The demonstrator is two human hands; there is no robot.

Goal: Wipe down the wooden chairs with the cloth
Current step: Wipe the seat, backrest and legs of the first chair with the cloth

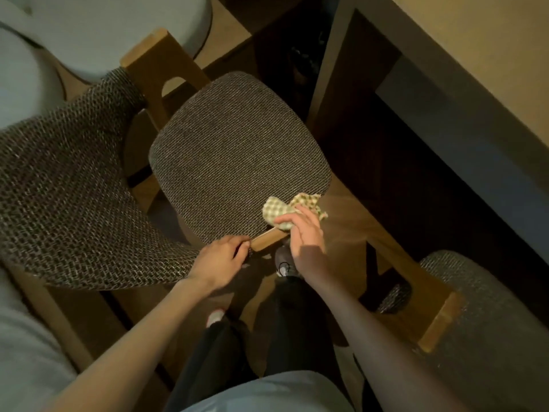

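1. Our right hand point(306, 233), fingers loosely curled, pinched the checked cloth point(282, 208) against the wooden rail point(269, 239) at the chair point(237, 153) seat's edge.
2. Our left hand point(222, 260) gripped that edge.
3. We judged the wiping barely begun: the other frame parts and the neighbouring chair point(490, 322) were left.

A pale counter point(475, 49) fills the upper right, its square leg point(329, 72) coming down toward a wooden floor point(228, 31), with deep shadow beneath it. Rounded pale grey cushions point(118, 28) crowd the upper left corner, blurred. Lower down are dark trousers point(219, 355), a white sock point(215, 317), a grey shoe point(283, 261) and a light blue shirt hem point(267, 394)
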